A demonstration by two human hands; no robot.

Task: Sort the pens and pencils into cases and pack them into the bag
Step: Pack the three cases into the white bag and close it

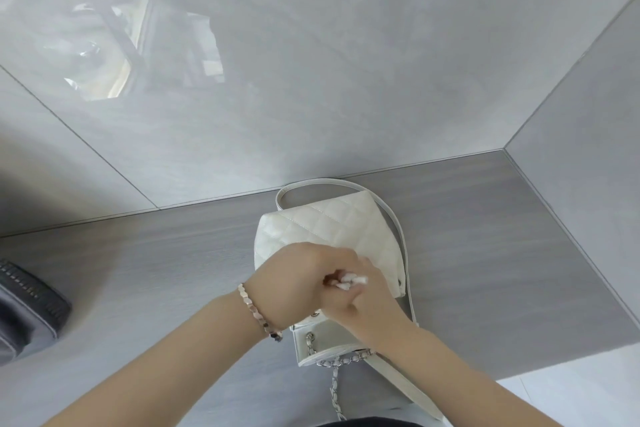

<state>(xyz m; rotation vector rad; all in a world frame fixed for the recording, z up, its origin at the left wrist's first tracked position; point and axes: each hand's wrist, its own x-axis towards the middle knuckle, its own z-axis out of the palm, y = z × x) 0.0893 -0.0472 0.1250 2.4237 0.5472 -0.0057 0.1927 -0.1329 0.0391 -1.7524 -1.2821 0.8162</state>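
A white quilted bag [332, 229] with a silver chain strap [337, 362] stands on the grey counter [173, 253] close to the back wall. Both hands meet over its front. My left hand [294, 281], with a bead bracelet at the wrist, is closed in a fist. My right hand [363, 295] pinches a small white cord or drawstring end [351, 279] between its fingers. Whether the left hand grips that cord too is hidden by the fingers. No pens, pencils or cases show near the bag.
A dark grey zipped pouch [27, 308] lies at the left edge of the counter. Glossy grey wall tiles [311, 62] rise behind, and a side wall [588, 149] closes in on the right. The counter's front right edge drops to a pale floor [588, 399].
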